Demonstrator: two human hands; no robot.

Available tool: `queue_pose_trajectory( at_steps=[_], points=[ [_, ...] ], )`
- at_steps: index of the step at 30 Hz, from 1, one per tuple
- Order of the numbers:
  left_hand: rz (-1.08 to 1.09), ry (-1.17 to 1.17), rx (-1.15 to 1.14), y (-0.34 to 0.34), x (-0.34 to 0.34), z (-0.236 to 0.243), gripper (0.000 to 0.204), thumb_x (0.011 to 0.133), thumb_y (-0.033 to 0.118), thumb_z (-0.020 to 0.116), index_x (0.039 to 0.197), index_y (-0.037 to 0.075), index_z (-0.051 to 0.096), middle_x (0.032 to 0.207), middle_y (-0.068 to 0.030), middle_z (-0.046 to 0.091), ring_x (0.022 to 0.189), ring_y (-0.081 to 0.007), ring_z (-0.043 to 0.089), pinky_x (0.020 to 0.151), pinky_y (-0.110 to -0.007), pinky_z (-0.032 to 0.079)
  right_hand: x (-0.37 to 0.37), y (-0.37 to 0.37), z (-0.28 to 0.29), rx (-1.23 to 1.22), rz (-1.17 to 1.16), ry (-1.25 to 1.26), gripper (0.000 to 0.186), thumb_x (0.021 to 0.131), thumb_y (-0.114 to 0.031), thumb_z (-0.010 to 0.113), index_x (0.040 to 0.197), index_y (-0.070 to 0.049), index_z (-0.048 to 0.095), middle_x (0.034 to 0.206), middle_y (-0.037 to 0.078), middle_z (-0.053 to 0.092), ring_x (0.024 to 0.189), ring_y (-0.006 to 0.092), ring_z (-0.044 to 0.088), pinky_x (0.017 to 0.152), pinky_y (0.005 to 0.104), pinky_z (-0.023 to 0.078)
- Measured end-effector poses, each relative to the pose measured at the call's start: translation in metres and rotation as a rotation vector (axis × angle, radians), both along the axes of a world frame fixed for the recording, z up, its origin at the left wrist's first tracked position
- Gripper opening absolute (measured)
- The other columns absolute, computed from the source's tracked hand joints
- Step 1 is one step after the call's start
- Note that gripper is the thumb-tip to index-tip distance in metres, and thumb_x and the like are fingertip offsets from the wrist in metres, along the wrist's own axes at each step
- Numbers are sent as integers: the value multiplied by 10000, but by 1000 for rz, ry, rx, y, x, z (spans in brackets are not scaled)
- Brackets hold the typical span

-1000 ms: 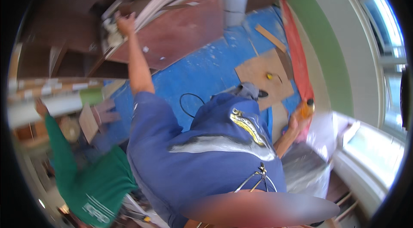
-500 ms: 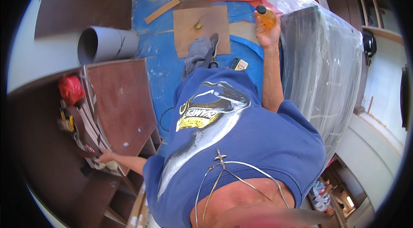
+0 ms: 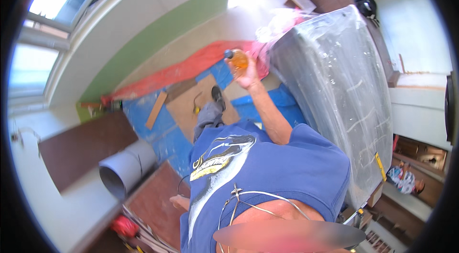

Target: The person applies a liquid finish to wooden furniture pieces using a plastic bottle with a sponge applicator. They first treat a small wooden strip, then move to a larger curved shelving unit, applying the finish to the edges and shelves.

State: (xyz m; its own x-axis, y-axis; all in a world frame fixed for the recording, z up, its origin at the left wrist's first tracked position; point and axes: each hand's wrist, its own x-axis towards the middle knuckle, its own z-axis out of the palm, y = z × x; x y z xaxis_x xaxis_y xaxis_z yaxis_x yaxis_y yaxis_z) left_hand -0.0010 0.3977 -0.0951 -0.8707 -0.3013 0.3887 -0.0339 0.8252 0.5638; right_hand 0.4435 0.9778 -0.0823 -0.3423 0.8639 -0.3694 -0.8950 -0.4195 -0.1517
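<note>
My right hand is raised in front of me and wrapped round a small clear bottle of amber liquid. The bottle has a dark cap and leans to the left. Low at my left side, my left hand shows only in part beside my shirt, over a reddish-brown board. Its fingers are too small and smeared to read. Blue sheeting and a tan board lie on the floor ahead, where my dark shoe comes forward.
A plastic-wrapped grey slab stands close on my right. To the left are a grey roll, a dark brown panel and a red bag. Red sheeting runs along the far wall. Another person shows at the far right.
My left hand has come away from the cabinet edge and in toward my body. The view has swung, bringing windows in at upper left. The bottle stays in my right hand.
</note>
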Motion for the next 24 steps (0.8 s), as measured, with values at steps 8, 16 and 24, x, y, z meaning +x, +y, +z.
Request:
queue_pose_trajectory(
  at_steps=[8, 16, 24],
  points=[
    [-564, -443, 802, 521, -109, -67, 220, 990, 193, 596, 934, -21, 588, 730, -36, 557, 626, -144, 476, 532, -337, 416, 60, 173, 97, 161, -249, 92, 467, 977, -513, 657, 1210, -108, 661, 1184, 104, 712, 1049, 298, 711, 803, 422, 664],
    [-1620, -526, 446, 1004, 120, -22, 495, 1022, 275, 595, 1417, -12, 512, 1235, -177, 617, 1031, -258, 634, 908, -401, 533, 171, 251, 87, 85, -562, -79, 551, 1001, -534, 612, 1271, -54, 624, 1191, 144, 690, 1055, 317, 707, 859, 390, 646],
    [-2126, -1201, 255, 1169, 468, -26, 616, 1012, 375, 651, 1460, -8, 470, 1250, -196, 646, 895, -204, 695, 737, -345, 566, 266, 444, 90, 248, -593, -50, 561, 992, -540, 616, 1234, -37, 667, 1164, 152, 722, 1069, 342, 708, 812, 369, 663]
  ],
)
